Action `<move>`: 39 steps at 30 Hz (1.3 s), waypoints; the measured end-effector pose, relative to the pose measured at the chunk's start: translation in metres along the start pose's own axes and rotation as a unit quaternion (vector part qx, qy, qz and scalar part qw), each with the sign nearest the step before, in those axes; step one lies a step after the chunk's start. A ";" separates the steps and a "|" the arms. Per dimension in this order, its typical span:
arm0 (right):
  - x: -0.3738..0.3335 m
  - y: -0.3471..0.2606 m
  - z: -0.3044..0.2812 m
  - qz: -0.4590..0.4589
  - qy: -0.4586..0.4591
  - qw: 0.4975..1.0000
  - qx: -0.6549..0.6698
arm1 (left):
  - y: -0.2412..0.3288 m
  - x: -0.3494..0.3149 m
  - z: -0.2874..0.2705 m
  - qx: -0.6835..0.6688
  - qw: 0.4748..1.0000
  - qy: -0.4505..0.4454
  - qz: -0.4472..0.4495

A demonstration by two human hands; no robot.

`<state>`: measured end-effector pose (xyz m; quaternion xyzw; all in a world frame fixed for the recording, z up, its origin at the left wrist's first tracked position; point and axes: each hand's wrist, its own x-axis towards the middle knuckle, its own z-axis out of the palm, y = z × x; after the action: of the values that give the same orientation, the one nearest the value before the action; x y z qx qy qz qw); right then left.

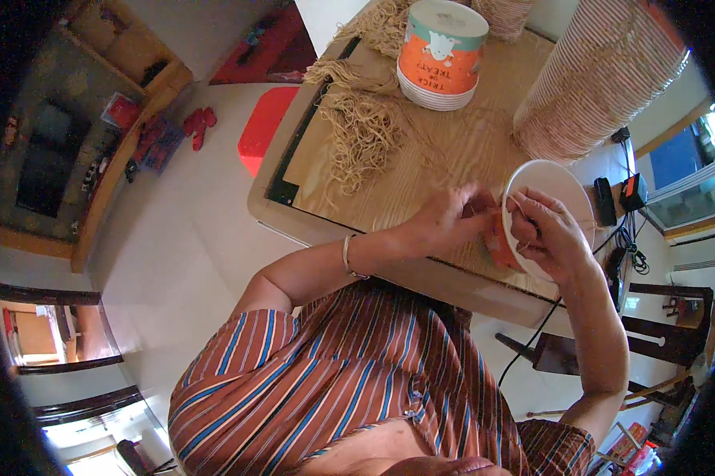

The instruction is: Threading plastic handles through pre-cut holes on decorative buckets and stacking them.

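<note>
A white-lined paper bucket (pixel 559 184) with an orange outside lies tilted near the table's right front edge, its mouth toward me. Against its outer wall on the left is my left hand (pixel 464 213), fingers bent in a pinch at the rim. What they grip is too small to make out. My right hand (pixel 546 230) reaches over the mouth with curled fingers, thumb and forefinger pinched at the rim close to the left hand. A thin thread-like line shows by the right fingers, but its kind is unclear.
Loose tan cords (pixel 361 131) lie piled on the wooden table (pixel 444 159). A short stack of orange and green buckets (pixel 443 59) stands behind. At the right leans a tall stack of nested buckets (pixel 599 79). Black cables (pixel 628 238) and a red stool (pixel 264 127) flank the table.
</note>
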<state>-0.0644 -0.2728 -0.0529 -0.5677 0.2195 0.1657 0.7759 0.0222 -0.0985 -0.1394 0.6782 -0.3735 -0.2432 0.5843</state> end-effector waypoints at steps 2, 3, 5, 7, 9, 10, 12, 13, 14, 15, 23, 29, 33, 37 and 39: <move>-0.001 -0.001 0.002 -0.007 0.022 1.000 -0.016 | -0.006 0.001 0.001 -0.009 1.000 0.000 0.001; 0.000 -0.001 0.002 -0.008 0.020 1.000 -0.017 | -0.018 0.002 0.003 -0.048 0.999 0.000 0.016; 0.002 -0.001 0.000 -0.001 -0.013 1.000 -0.003 | -0.031 0.003 0.002 -0.087 0.996 -0.002 0.031; -0.001 -0.004 0.002 0.000 -0.003 1.000 -0.009 | -0.035 0.003 -0.006 -0.147 0.987 -0.030 -0.057; -0.003 -0.007 0.003 0.002 0.007 1.000 -0.018 | -0.030 0.002 -0.015 -0.178 0.982 -0.036 -0.058; -0.005 -0.007 0.003 -0.001 0.023 0.999 -0.025 | -0.028 0.002 -0.021 -0.210 0.975 -0.042 -0.058; -0.005 -0.007 0.002 -0.006 0.038 0.999 -0.034 | -0.028 0.001 -0.036 -0.187 0.980 -0.024 -0.062; -0.004 -0.007 0.000 -0.011 0.042 0.997 -0.066 | -0.028 0.000 -0.042 -0.166 0.984 -0.008 -0.067; -0.005 -0.007 0.000 -0.016 0.048 0.994 -0.099 | -0.025 -0.002 -0.044 -0.165 0.984 -0.008 -0.065; -0.006 -0.008 0.001 -0.018 0.049 0.994 -0.100 | -0.022 -0.003 -0.046 -0.148 0.988 0.006 -0.045; -0.007 0.006 0.017 -0.338 0.159 0.707 -0.601 | 0.038 0.017 -0.060 0.221 0.927 0.041 0.301; -0.017 0.004 0.030 -0.340 0.129 0.513 -0.777 | 0.031 0.063 -0.062 0.183 0.900 -0.100 0.383; -0.015 0.006 0.028 -0.364 0.126 0.420 -0.822 | 0.030 0.080 -0.060 0.166 0.886 -0.181 0.392; -0.009 0.008 0.026 -0.374 0.115 0.389 -0.834 | 0.028 0.087 -0.058 0.119 0.888 -0.219 0.387; -0.007 0.009 0.024 -0.403 0.131 0.352 -0.834 | 0.029 0.091 -0.057 0.128 0.882 -0.222 0.395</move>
<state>-0.0711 -0.2469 -0.0498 -0.9576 -0.1880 -0.1461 -0.1624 0.1143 -0.1361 -0.0901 0.4717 -0.7580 -0.0864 0.4422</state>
